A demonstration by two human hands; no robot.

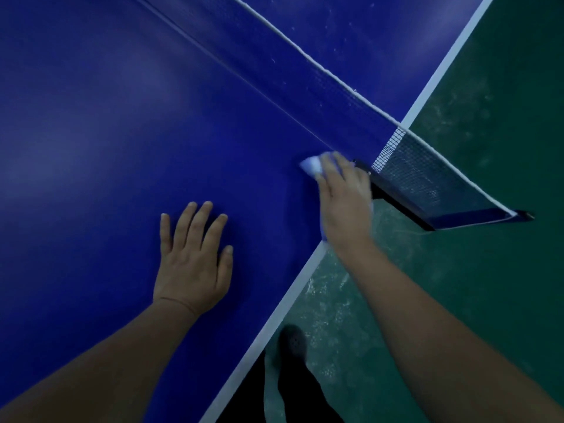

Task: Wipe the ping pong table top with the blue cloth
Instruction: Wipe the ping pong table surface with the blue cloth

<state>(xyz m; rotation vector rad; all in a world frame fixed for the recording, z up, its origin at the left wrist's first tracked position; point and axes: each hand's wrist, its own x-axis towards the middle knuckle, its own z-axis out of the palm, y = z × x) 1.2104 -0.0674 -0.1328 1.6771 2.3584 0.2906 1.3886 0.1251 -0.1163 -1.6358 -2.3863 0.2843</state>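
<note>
**Wiping by the net, near corner in hand**

Right now the head view (the only one) looks down on the blue surface (pixel 106 132) of the ping pong table. The right hand (pixel 345 196) lies at about 3 o'clock from the frame's centre, pressed palm-down on the blue cloth (pixel 311 165), fingers stretched over it rather than curled round it. Only a pale fold of the cloth shows past the fingertips, at the hand's 10 o'clock, and a thin strip shows under the hand's left edge; the rest is hidden beneath the palm. The cloth sits on the surface just beside the foot of the net (pixel 427 178), close to the white edge line (pixel 293 294).

The left hand (pixel 193 264) lies flat at about 6 o'clock, fingers spread and straight, holding nothing; it seems to be bracing the person's lean.

As for progress, my judgement is that the job is mid-way at best. The near half shows a smooth sheen with no obvious marks, though the dim light hides much. Beyond the net, at 1 o'clock, pale specks and smudges remain on the far half, so that side likely still needs wiping. The strip along the net base looks to be the stroke in hand.

No containers appear in view. The green floor (pixel 488 270) lies at 4 o'clock.
</note>
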